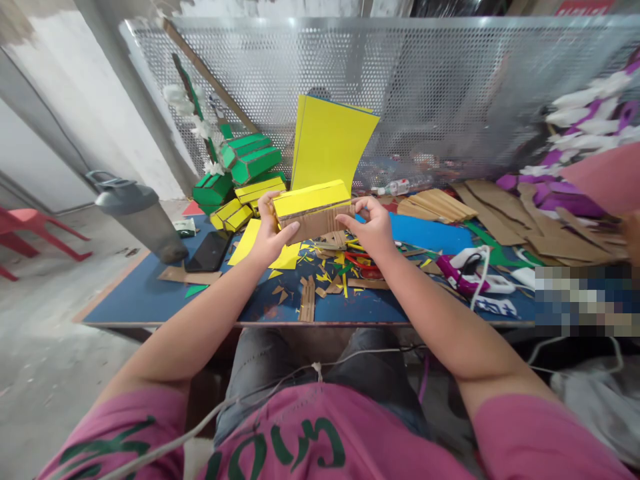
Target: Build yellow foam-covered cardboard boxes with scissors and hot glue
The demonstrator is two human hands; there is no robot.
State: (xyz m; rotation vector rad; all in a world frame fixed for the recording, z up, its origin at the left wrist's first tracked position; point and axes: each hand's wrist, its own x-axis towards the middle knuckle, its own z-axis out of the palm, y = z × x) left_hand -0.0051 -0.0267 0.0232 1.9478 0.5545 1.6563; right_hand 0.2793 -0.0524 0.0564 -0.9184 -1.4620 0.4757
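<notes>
Between my two hands, above the blue table, I hold a folded cardboard piece [315, 208] with yellow paper on its upper faces and bare brown corrugated card facing me. My left hand [271, 227] grips its left end, thumb in front and fingers behind. At the other end, my right hand [369, 223] pinches the edge between thumb and fingers. Behind it a yellow sheet [333, 143] stands against the perforated metal panel. Below are cardboard and yellow paper scraps [307, 300], with red-handled scissors [364, 260] partly hidden near my right wrist.
Green folded boxes [257, 160] and yellow folded boxes [233, 213] are stacked at the back left. A grey bottle [143, 220] and a black phone [209, 251] are at the left. A purple-and-white glue gun [465, 270], blue sheet [430, 232] and cardboard strips [560, 240] lie right.
</notes>
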